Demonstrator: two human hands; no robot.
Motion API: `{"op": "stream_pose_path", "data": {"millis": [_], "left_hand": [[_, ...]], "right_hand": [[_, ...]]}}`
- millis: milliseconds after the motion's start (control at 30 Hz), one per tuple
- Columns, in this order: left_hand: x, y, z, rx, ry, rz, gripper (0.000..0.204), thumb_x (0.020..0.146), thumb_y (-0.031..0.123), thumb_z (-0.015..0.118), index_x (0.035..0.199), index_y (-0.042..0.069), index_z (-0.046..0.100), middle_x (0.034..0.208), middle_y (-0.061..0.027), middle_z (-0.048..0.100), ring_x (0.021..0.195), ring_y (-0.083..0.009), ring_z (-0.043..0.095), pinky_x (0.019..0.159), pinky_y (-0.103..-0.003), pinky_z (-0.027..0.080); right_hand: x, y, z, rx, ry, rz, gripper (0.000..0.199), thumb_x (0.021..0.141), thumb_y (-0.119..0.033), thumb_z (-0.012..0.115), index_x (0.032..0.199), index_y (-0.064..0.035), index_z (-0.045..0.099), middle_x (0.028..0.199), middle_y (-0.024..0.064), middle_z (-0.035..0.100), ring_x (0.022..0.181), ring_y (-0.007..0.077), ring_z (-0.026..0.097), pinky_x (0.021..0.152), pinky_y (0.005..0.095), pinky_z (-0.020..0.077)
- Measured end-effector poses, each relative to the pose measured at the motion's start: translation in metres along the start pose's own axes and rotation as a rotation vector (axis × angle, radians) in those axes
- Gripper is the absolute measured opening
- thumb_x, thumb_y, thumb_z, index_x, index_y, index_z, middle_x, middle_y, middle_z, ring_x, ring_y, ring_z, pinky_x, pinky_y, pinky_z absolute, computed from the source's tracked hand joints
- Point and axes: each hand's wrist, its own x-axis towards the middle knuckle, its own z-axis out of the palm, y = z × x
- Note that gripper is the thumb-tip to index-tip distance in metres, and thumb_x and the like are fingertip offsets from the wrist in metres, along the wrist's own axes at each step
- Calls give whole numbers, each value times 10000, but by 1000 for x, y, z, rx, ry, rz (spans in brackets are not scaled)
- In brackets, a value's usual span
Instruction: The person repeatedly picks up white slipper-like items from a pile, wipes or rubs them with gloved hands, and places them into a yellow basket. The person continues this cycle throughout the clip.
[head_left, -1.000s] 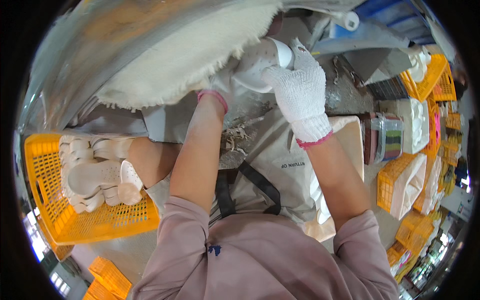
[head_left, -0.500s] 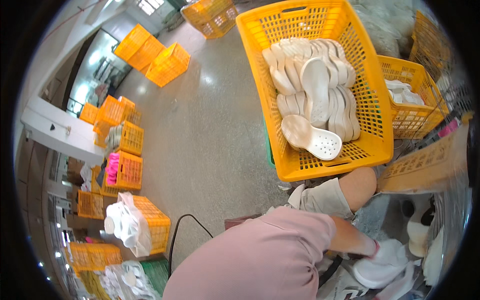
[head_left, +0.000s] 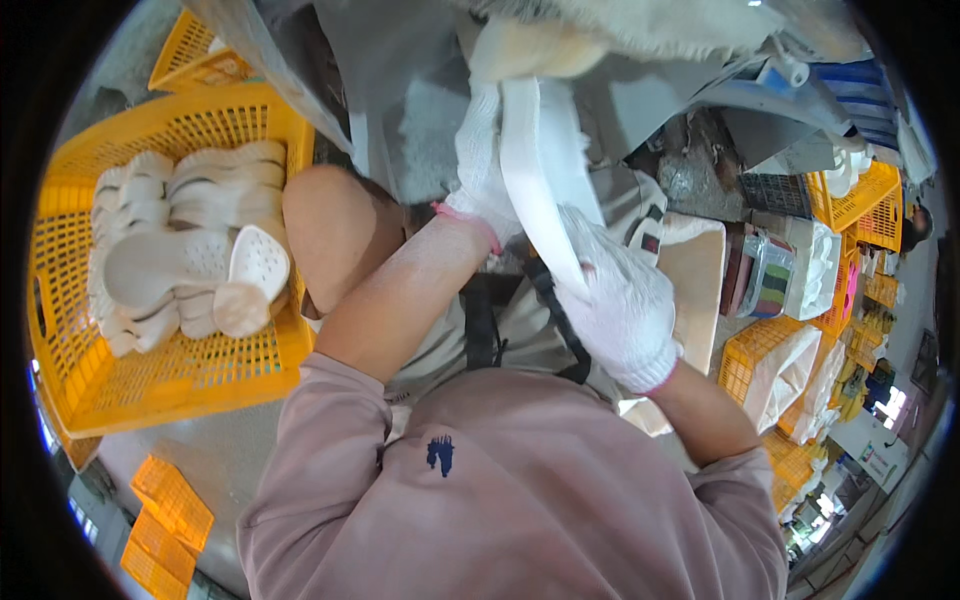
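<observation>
A white shoe sole (head_left: pixel 530 185) is held nearly edge-on in front of my body. My left hand (head_left: pixel 482 165), in a white knit glove, is closed along its upper left side, with the fingers partly hidden. My right hand (head_left: pixel 620 305), gloved the same way, grips the lower end between thumb and fingers. Just beyond the sole's upper end sits a rounded cream-coloured pad or wheel (head_left: pixel 535 50); I cannot tell whether they touch.
To the left stands a yellow crate (head_left: pixel 190 385) stacked with pale soles (head_left: pixel 165 265). My bare knee (head_left: pixel 340 235) is beside it. Whitish fluffy material (head_left: pixel 660 25) hangs at the top. More yellow crates (head_left: pixel 765 355) line the right, near a beige bin (head_left: pixel 690 280).
My view has swung from the crate on the floor to my lap and the work spot. Both gloved hands now show, holding the sole; earlier one gloved hand showed at lower right.
</observation>
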Motion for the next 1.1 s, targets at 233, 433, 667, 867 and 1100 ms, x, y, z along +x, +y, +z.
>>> {"op": "stream_pose_path", "data": {"millis": [233, 433, 667, 867, 1100], "left_hand": [[21, 32, -5, 1372, -15, 970, 248, 949, 287, 716, 1081, 82, 763, 1013, -96, 791, 898, -279, 757, 814, -366, 617], [20, 5, -9, 923, -168, 479, 311, 984, 238, 624, 1254, 92, 672, 1208, -158, 712, 1132, -316, 687, 966, -390, 553], [13, -12, -9, -59, -47, 147, 728, 1051, 698, 362, 1291, 56, 608, 1136, -161, 692, 1085, -332, 678, 1025, -451, 532], [26, 8, -9, -187, 102, -469, 618, 1062, 604, 373, 1268, 71, 607, 1116, -173, 693, 1019, -330, 684, 946, -479, 557], [30, 4, -14, -112, 41, 55, 376, 1086, 277, 490, 1350, 58, 644, 1142, -123, 742, 986, -294, 714, 941, -412, 565]], "right_hand": [[106, -8, 0, -53, -108, 394, 263, 894, -205, 694, 1129, -92, 731, 858, 159, 724, 766, 377, 723, 687, 485, 578], [68, 5, 28, -123, 144, 224, 280, 942, -264, 715, 1143, -70, 742, 934, 152, 755, 746, 341, 727, 680, 430, 579], [130, 14, 31, 400, 12, 309, 311, 825, -315, 761, 970, -42, 733, 927, 189, 733, 873, 372, 720, 799, 458, 571], [90, -19, -19, 316, -294, 277, 323, 824, -248, 768, 1075, -49, 731, 1388, 202, 618, 1261, 388, 619, 927, 461, 577], [67, -31, -9, 325, -192, 276, 501, 856, -317, 783, 1211, 14, 659, 1173, 251, 684, 1027, 430, 694, 844, 507, 590]]}}
